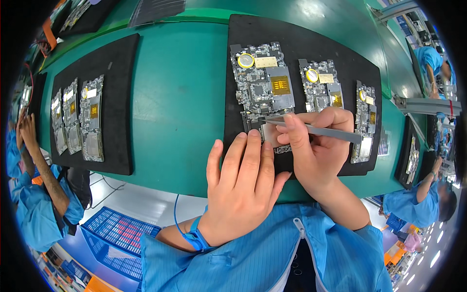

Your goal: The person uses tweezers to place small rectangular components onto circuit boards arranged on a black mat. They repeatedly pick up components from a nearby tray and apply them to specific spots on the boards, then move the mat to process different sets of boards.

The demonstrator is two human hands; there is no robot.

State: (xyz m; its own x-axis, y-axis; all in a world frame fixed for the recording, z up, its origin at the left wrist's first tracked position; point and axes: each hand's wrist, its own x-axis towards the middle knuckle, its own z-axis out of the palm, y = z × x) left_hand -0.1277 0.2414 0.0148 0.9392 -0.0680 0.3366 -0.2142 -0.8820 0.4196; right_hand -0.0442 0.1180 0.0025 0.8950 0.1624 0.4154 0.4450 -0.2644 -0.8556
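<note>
In front of me a circuit board (260, 90) with a round coin cell (245, 61) and a gold-coloured patch (280, 85) lies on a black foam mat (311, 41). My left hand (243, 177) rests flat with its fingers stretched, the fingertips touching the board's near end. Grey metal tweezers (331, 132) are pinched in my right hand (321, 146), slanting left so that their tip meets the lower part of that board. The right hand partly covers the board's near right side. Just beyond its knuckles lies a second circuit board (321, 82).
Another circuit board (365, 117) lies at the mat's right side. On the left, a second black mat (119, 97) bears several boards (92, 117). Both mats sit on a green table (180, 97). A blue basket (114, 233) stands below, left. Co-workers in blue sit at both sides.
</note>
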